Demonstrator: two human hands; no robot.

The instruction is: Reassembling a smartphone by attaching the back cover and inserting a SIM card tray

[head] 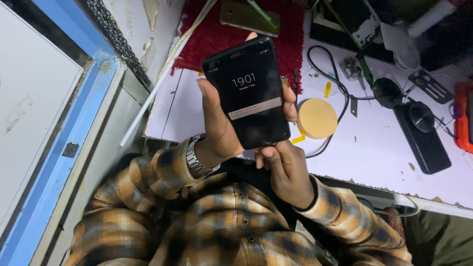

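Head view: we hold a black smartphone (250, 92) upright above the white worktable (384, 148), screen lit and facing us; our left hand (219, 125) wraps its left edge, thumb along the side and fingertips curled round the far edge, a metal wristwatch (196, 157) on that wrist. Our right hand (283, 165) sits at the phone's bottom edge, fingers bent, one fingertip touching the lower rim. Behind the phone lie a red mat (217, 34), a round tan disc (317, 118), a black cable (340, 93) and a black rectangular block (424, 140).
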